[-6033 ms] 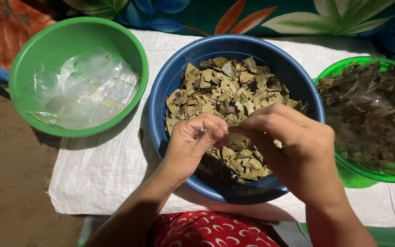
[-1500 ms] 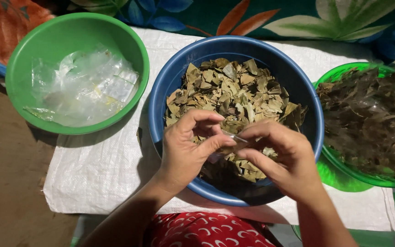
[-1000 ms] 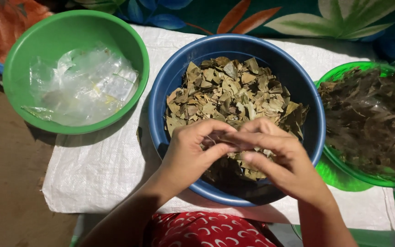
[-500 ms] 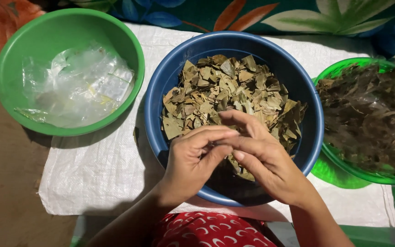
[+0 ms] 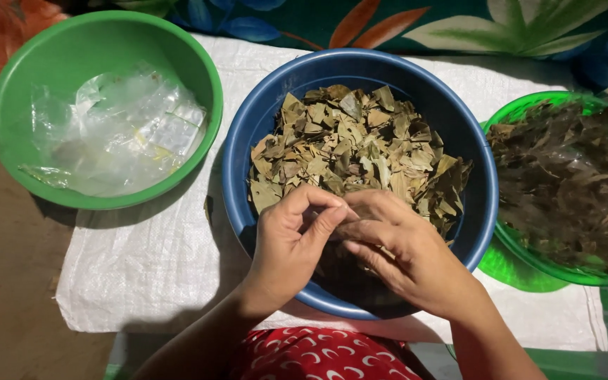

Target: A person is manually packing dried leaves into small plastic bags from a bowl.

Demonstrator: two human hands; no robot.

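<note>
My left hand (image 5: 288, 243) and my right hand (image 5: 404, 255) meet over the near side of a blue bowl (image 5: 246, 138). The bowl is heaped with dry, cut olive-brown leaf pieces (image 5: 360, 144). The fingertips of both hands pinch together on one small thing, which looks like a small clear packet. The fingers hide most of it. The left thumb and forefinger curl over the right fingertips.
A green bowl (image 5: 209, 81) at the left holds crumpled clear plastic bags (image 5: 121, 134). At the right, another green bowl (image 5: 511, 112) holds darker brown leaves (image 5: 571, 183). All stand on a white woven sack (image 5: 153, 264) over a floral cloth (image 5: 459, 28). Brown floor (image 5: 8, 281) lies left, red patterned clothing (image 5: 325, 354) below.
The hands were apart with a clear packet visible between them. They have since closed together and drawn slightly nearer to me. The view has shifted a little.
</note>
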